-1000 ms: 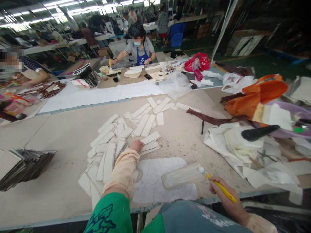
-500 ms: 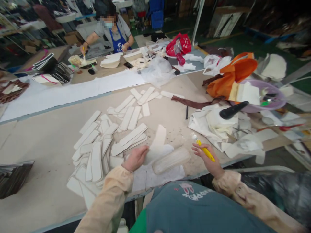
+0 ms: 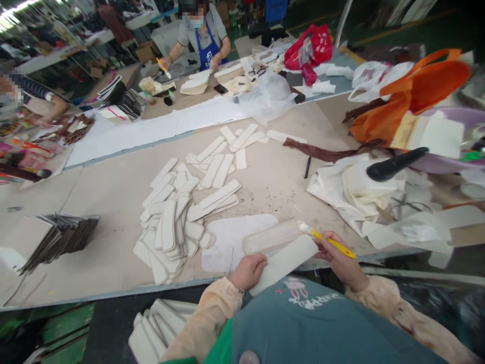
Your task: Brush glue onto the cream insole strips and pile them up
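My left hand (image 3: 248, 270) is closed on a long white strip (image 3: 284, 263) held at the table's near edge, just in front of my body. My right hand (image 3: 339, 260) grips a yellow-handled brush (image 3: 328, 241) whose bristles touch a translucent oblong pad (image 3: 271, 237) lying on a white sheet (image 3: 235, 242). A heap of several white strips (image 3: 178, 217) lies on the table to the left of my hands.
A stack of dark-edged boards (image 3: 56, 240) sits at the left. White cloth scraps, a black handle (image 3: 396, 164) and an orange bag (image 3: 413, 101) crowd the right. More strips (image 3: 155, 331) lie below the table edge. A person in a blue apron (image 3: 200, 38) works at the far side.
My left hand picked a white strip from the pile and brought it back to the table's near edge. My right hand with the brush moved to the pad. The view tilted down.
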The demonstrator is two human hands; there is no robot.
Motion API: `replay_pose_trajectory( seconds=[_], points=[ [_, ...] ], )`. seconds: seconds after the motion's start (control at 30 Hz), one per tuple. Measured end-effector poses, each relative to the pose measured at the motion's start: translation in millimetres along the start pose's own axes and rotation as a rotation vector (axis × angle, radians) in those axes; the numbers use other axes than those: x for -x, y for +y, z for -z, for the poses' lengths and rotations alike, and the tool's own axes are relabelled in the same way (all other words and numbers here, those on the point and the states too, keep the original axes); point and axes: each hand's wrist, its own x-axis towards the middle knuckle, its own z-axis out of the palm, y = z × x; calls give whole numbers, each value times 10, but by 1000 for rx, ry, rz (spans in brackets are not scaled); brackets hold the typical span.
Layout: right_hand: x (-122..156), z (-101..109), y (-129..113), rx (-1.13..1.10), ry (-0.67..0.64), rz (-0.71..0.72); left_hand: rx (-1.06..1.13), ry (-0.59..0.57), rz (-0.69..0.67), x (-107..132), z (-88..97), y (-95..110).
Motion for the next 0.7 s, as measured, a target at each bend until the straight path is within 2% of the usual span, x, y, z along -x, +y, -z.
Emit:
replay_pose_trajectory(
  seconds=[0.07, 0.13, 0.23, 0.33, 0.43, 0.5, 0.53, 0.63, 0.7],
  points=[
    [-12, 8, 7, 87, 7, 52, 28, 29, 26, 3, -35, -1],
    [-37, 15, 8, 246, 41, 157, 145, 55, 88, -8, -72, -28],
    [-87, 49, 32, 436, 76, 301, 580, 69, 266, 35, -139, -130],
    [-127, 95, 100, 527, 121, 359, 1031, 62, 419, 193, -218, -250],
    [-147, 123, 191, 553, 134, 356, 1186, 67, 478, 345, -294, -334],
    [-174, 128, 253, 551, 132, 361, 1156, 144, 500, 355, -318, -384],
    [-197, 129, 283, 550, 131, 370, 1072, 216, 523, 324, -314, -415],
    [-318, 121, 359, 585, 133, 409, 653, 425, 611, 116, -236, -544],
    [-423, 105, 390, 659, 117, 437, 439, 493, 639, -59, -150, -647]
  ],
)
